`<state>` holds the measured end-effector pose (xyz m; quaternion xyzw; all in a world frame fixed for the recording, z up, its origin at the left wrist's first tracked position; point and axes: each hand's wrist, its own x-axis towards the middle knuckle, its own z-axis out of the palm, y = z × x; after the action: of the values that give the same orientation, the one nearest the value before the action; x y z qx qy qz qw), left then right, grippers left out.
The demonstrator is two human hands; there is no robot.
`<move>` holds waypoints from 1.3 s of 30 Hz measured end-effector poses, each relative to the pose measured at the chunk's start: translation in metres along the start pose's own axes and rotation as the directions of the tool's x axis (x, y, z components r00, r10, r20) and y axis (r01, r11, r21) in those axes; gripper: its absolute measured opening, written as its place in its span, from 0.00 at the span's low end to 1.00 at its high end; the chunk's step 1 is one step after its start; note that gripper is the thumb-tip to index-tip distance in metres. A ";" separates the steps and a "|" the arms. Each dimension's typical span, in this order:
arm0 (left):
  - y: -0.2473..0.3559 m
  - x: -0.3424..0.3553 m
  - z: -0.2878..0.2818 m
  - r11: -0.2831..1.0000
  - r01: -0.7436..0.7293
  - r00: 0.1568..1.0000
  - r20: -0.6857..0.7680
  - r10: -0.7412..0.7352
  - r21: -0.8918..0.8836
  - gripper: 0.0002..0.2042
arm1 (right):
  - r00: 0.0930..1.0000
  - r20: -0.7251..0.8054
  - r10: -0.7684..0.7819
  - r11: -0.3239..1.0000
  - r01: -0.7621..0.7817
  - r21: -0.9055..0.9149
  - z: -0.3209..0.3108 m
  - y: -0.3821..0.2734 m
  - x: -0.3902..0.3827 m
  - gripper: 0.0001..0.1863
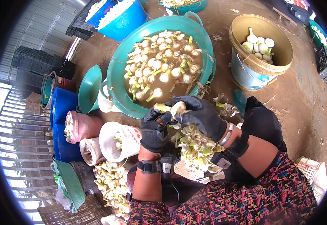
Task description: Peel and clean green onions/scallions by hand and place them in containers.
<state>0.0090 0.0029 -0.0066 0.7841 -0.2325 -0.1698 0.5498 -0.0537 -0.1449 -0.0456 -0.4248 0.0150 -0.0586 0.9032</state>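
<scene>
Between my two black-gloved hands is a round, pale bulb (178, 108) with a short yellow-green stem. My left hand (153, 130) closes on its stem side, the thumb bent near the bulb. My right hand (204, 115) wraps the bulb from the right, fingers curled over its top. They hold it just off the near rim of a large green tub (115, 84), where many similar bulbs (157, 93) float in muddy water. Below my hands lies a heap of peeled skins and leaves (198, 148). Whether either hand holds a small blade is hidden.
At the right stands a tan-rimmed bucket (246, 73) with cleaner white bulbs inside. A white bucket (131, 140), a pink bucket (89, 126) and a pile of bulbs (112, 180) are at my left. Blue tubs (127, 22) stand behind; a white crate (313, 170) sits lower right.
</scene>
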 end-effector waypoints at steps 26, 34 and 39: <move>-0.008 -0.006 0.004 0.907 0.039 0.999 -0.012 -0.048 -0.420 0.13 | 0.916 0.094 0.390 0.906 -0.400 0.137 -0.012 -0.012 -0.001 0.16; -0.027 0.001 -0.008 0.958 0.084 0.994 -0.041 -0.099 -0.276 0.15 | 0.966 0.043 -0.254 0.621 0.197 -0.758 0.001 -0.013 0.002 0.09; -0.021 0.008 -0.025 0.996 -0.088 0.990 -0.108 0.088 0.002 0.15 | 0.968 0.249 -0.032 0.365 0.244 -0.899 0.000 -0.011 -0.012 0.10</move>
<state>0.0325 0.0236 -0.0179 0.7802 -0.2367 -0.1032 0.5698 -0.0671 -0.1507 -0.0371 -0.8587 -0.0765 -0.0751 0.5011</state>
